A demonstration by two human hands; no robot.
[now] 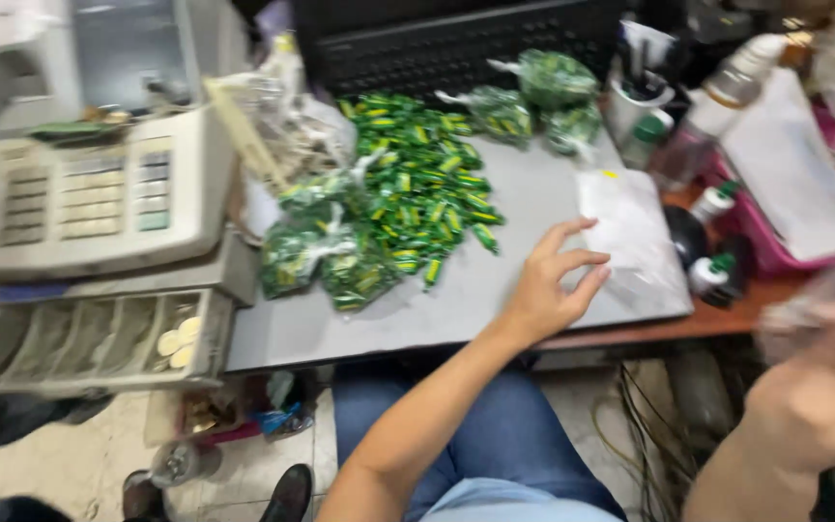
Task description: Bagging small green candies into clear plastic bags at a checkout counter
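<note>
My left hand hovers over the grey board, fingers spread, its tips touching the edge of a stack of clear plastic bags. It holds nothing. My right hand is at the lower right, blurred, with its fingers pinching a clear plastic bag. A loose heap of green and yellow wrapped candies lies on the board to the left of my left hand. Filled, tied bags of the same candies lie at the heap's near left, and more filled bags sit at the back.
A cash register with its coin drawer open stands at the left. A black keyboard lies behind the candies. Small bottles, a cup of pens and a pink tray with paper crowd the right.
</note>
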